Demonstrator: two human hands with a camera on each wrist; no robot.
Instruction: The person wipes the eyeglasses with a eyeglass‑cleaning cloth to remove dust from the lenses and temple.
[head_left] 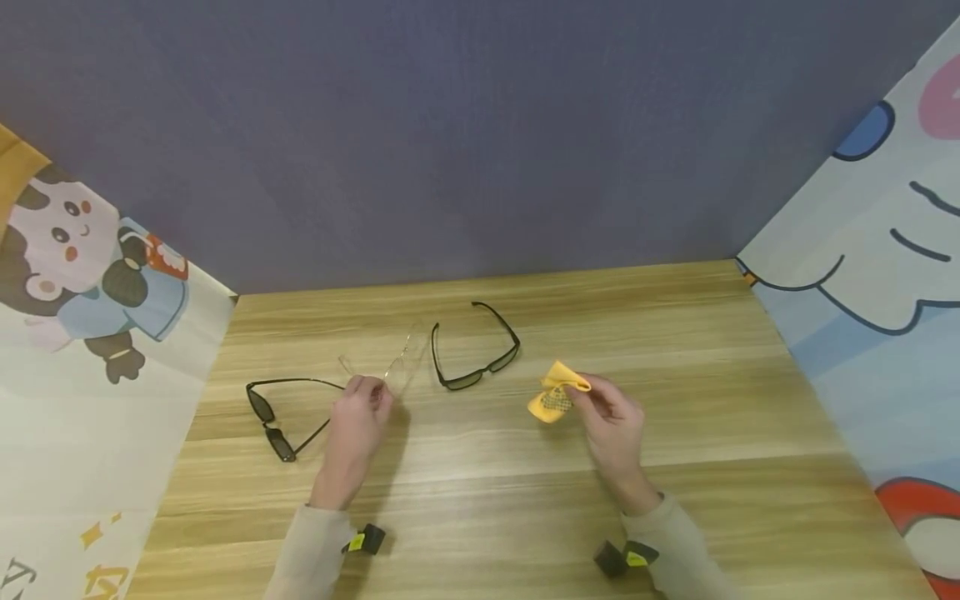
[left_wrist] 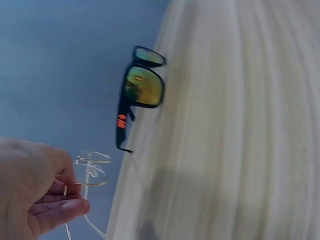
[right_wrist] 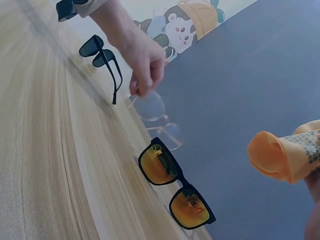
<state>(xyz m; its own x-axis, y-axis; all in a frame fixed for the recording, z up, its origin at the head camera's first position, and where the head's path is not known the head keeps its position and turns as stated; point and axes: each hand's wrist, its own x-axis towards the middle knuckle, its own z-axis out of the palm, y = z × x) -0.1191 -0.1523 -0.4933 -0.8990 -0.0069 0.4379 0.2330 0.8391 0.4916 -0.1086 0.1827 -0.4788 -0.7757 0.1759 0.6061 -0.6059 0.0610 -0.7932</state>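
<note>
My left hand (head_left: 354,429) pinches a pair of thin wire-rimmed eyeglasses (left_wrist: 95,184) with clear lenses, and holds them above the table. One temple runs between the thumb and fingers in the left wrist view. My right hand (head_left: 617,429) grips a folded yellow cloth (head_left: 553,402) with a dark printed patch, raised off the table. Beyond and between the hands stand black-framed sunglasses (right_wrist: 182,181) with orange-yellow mirrored lenses, temples unfolded. Another pair of dark sunglasses (head_left: 281,443) lies unfolded left of my left hand.
The wood-grain table (head_left: 510,492) meets a dark blue-grey panel (head_left: 480,150) at the back. Cartoon-printed panels rise at the left (head_left: 97,275) and right (head_left: 862,275). Small black devices (head_left: 371,538) are strapped at both wrists.
</note>
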